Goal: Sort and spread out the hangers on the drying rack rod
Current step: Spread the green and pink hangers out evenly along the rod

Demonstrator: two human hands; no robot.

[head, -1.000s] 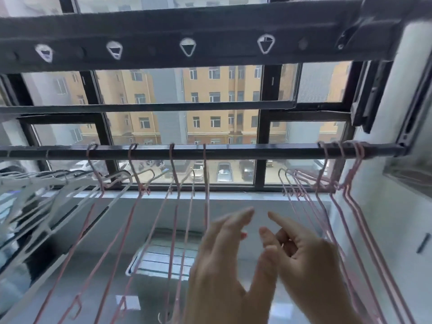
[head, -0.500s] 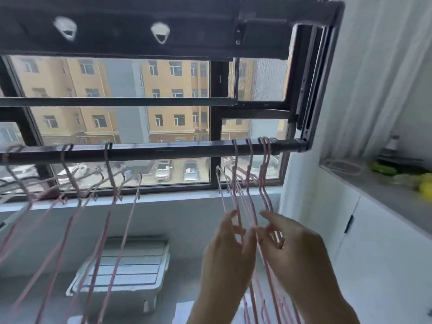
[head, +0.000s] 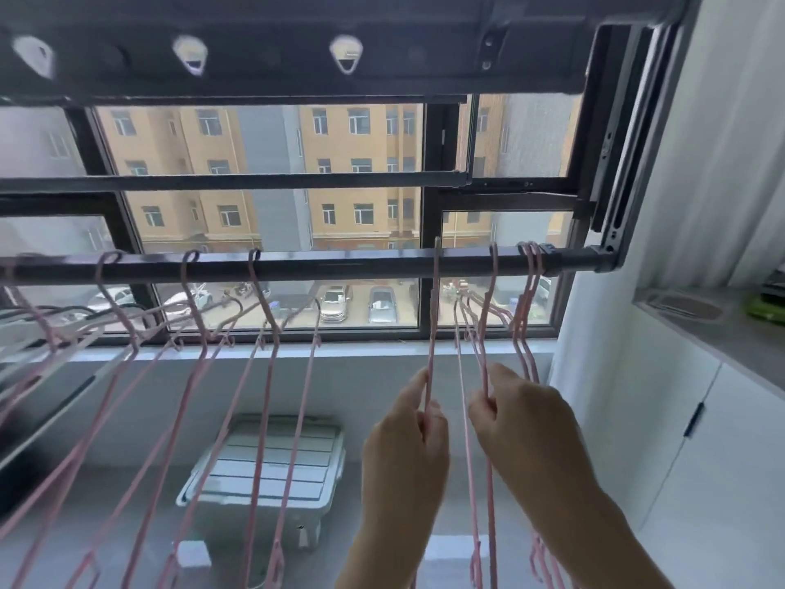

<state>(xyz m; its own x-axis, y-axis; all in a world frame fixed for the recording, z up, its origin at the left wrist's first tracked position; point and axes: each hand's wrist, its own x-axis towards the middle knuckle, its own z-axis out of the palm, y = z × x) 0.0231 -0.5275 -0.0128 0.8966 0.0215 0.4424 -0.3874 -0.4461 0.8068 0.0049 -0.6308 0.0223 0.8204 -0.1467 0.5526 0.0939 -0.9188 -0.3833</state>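
Before the window (head: 429, 197) and the yellow flats outside, the rod (head: 340, 265) carries pink hangers (head: 272, 329), two bunched at its right end. My left hand (head: 403, 452) pinches one hanger (head: 431, 354), my right hand (head: 526, 423) its neighbour (head: 484, 333); I'd slide them apart gently, hooks kept seated.

Forearms raised side by side, left grip (head: 408, 452) pinches a hanger (head: 432, 333), right grip (head: 526, 427) the neighbouring hanger (head: 484, 346).

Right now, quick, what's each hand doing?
Left hand: closed, pinching a pink hanger.
Right hand: closed, gripping the next pink hanger along.
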